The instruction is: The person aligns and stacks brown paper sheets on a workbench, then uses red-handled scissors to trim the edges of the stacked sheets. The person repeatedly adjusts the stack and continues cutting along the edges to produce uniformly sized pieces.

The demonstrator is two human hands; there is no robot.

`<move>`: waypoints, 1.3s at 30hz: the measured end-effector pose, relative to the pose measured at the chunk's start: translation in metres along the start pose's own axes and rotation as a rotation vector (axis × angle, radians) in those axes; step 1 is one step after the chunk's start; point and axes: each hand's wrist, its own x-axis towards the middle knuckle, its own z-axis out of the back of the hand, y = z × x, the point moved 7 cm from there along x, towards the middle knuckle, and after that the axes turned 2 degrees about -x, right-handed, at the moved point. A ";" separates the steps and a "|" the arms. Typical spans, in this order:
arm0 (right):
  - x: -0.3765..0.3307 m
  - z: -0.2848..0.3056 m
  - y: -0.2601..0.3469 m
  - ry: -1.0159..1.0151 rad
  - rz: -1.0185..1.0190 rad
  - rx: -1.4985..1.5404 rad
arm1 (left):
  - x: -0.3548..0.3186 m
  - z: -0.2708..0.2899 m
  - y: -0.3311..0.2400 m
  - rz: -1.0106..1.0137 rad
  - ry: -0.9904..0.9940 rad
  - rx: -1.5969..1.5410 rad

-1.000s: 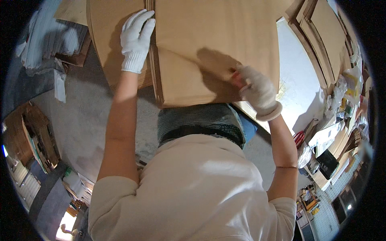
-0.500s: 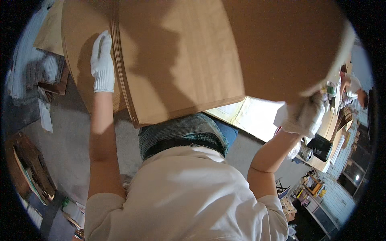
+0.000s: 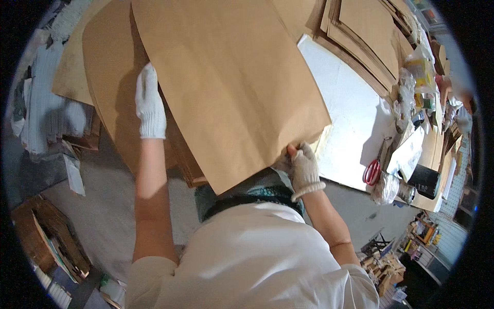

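A large brown cardboard sheet (image 3: 231,98) lies slanted over a stack of similar cardboard (image 3: 189,172). My right hand (image 3: 304,167), in an off-white knitted glove with bare fingertips showing, pinches the sheet near its close right corner, where the surface creases slightly. My left hand (image 3: 151,103), in a white knitted glove, rests along the sheet's left edge with its fingers stretched out and side by side. Beneath that hand is a wider brown board (image 3: 110,77). The thumb of my left hand is hard to make out.
A white tabletop (image 3: 342,110) lies to the right, with red-handled scissors (image 3: 372,171) near its edge. More cardboard is stacked (image 3: 360,36) at the far right. Plastic bags (image 3: 406,92) and a black box (image 3: 424,181) sit beyond. Cardboard pieces (image 3: 56,232) stand on the floor at left.
My right hand has come left and closer to my body, bringing the raised sheet down over the stack. My left hand has shifted slightly right and nearer. The white tabletop is now uncovered.
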 end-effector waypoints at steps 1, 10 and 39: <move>-0.007 -0.003 -0.001 0.012 -0.039 -0.040 | 0.001 0.000 0.003 0.007 0.013 -0.032; -0.007 -0.023 -0.027 0.367 -0.227 -0.578 | 0.028 0.008 -0.005 0.248 0.072 0.241; 0.025 0.171 0.508 -0.301 0.619 -1.437 | -0.279 -0.192 -0.013 0.669 1.524 -0.355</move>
